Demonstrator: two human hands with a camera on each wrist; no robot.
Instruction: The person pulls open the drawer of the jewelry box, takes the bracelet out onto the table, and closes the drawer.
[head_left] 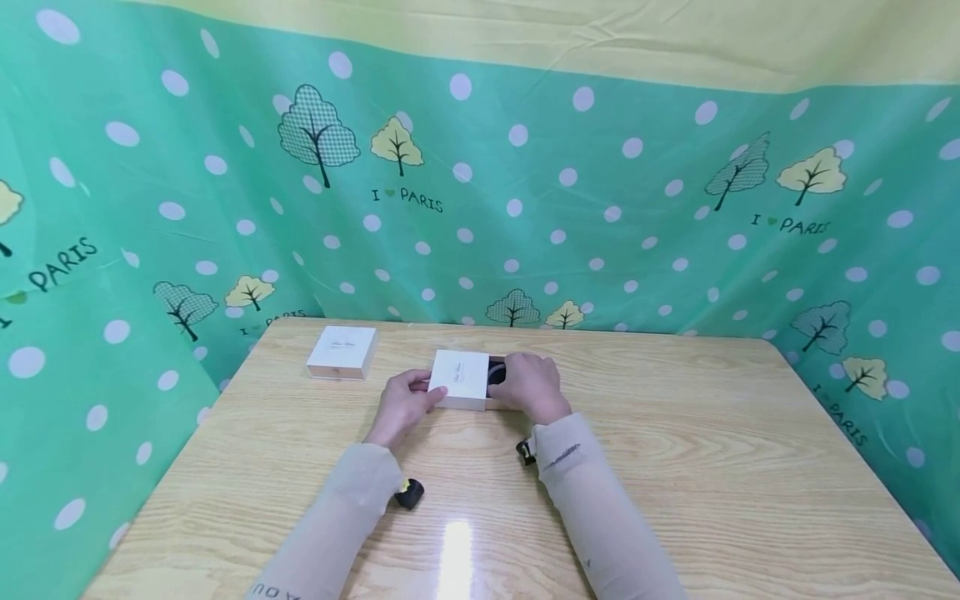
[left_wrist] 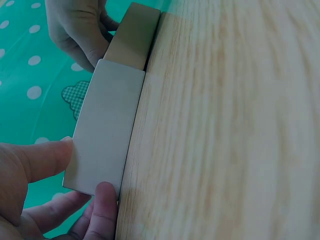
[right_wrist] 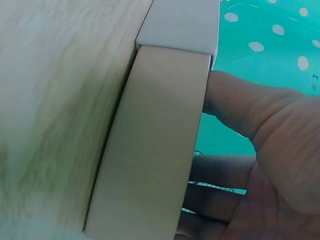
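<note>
A white slide-out box (head_left: 459, 378) lies on the table with its inner drawer (right_wrist: 150, 140) drawn partly out to the right. My left hand (head_left: 402, 408) grips the left end of the white sleeve, its thumb at the top edge and its fingers around the end. Over the drawer bends my right hand (head_left: 531, 385), thumb and fingers dipping in past the drawer's wall. Inside, a black item (head_left: 497, 372) with a grey curved edge shows beside that hand. The right fingertips are hidden, and I cannot tell whether they pinch the black item.
A second white box (head_left: 342, 352), closed, with a pinkish-brown side, stands at the table's back left. The wooden table (head_left: 712, 450) extends to both sides. Behind it hangs a green dotted curtain (head_left: 600, 208). Small black devices sit on both wrists.
</note>
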